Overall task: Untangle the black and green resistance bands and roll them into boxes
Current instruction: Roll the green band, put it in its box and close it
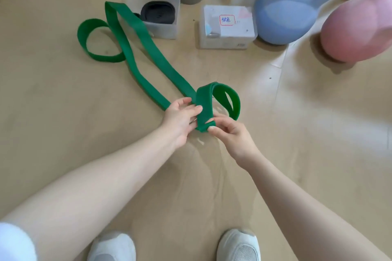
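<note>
Wide flat green elastic resistance band (pixel 148 48), 1 pc, lies on tan floor (pixel 297 133), near end folded into a few loose loops between both hands. Left hand (pixel 180 118): thumb on top of folded part, fingers (pixel 196 109) curled under, gripping it. Right hand (pixel 229 133): thumb + index pinch lower edge of fold; one loop stands up just beyond its fingers. Rest of band runs away up-left, ends in a curl beside clear plastic box w/ open lid (pixel 163 25). Inside that box: rolled black resistance band (pixel 158 11), 1 pc. Second clear plastic box, lid closed, red-framed label (pixel 228 27), to its right. Boxes: 2. Kettlebells: 2, light blue (pixel 286 15), pink (pixel 358 25). White shoes (pixel 239 246): 2.
</note>
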`<action>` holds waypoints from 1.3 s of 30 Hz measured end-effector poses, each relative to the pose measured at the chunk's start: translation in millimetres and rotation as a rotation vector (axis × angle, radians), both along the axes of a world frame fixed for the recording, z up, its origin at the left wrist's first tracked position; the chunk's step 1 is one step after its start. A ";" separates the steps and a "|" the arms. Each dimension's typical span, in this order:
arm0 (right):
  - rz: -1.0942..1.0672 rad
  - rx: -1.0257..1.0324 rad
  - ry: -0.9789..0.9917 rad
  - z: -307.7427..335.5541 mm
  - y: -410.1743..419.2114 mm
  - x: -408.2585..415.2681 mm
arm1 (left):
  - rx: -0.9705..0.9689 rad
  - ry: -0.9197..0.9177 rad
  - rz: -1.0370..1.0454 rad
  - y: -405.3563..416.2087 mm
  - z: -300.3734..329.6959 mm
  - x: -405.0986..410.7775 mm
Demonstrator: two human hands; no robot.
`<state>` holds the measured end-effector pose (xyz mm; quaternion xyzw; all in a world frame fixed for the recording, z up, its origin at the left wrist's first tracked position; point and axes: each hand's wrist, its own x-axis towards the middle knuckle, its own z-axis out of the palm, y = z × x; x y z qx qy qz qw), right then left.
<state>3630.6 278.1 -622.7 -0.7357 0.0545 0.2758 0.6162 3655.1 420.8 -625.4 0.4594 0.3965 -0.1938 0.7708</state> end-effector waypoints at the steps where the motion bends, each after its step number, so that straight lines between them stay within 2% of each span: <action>1: -0.007 -0.013 -0.021 -7.9 -0.9 1.6 | -0.055 0.002 -0.006 0.5 -11.4 0.7; 4: -0.085 -0.005 -0.045 -14.5 -2.1 -0.6 | -0.141 -0.024 -0.074 0.2 -25.7 -5.8; 9: -0.267 -0.023 0.055 2.9 0.0 -28.2 | -0.045 -0.034 -0.086 -8.8 3.0 -31.6; 13: -0.369 -0.011 0.106 -6.8 -1.3 -33.6 | -0.027 -0.041 -0.115 -18.2 0.8 -37.7; 16: -0.421 0.073 0.130 -7.5 -3.8 -31.6 | -0.037 -0.013 -0.189 -17.1 0.5 -38.8; 22: -0.348 0.178 0.135 6.1 1.0 -32.3 | -0.100 -0.047 -0.122 -13.5 15.5 -42.4; 26: -0.412 0.269 0.171 -3.5 2.8 -30.9 | -0.165 -0.131 -0.118 -11.0 9.8 -48.4; 32: -0.441 0.306 0.198 2.0 6.8 -32.9 | 0.048 -0.195 -0.208 -16.4 15.0 -51.5; 39: -0.384 0.268 0.162 1.0 4.3 -32.2 | 0.104 -0.215 -0.226 -15.3 15.7 -45.0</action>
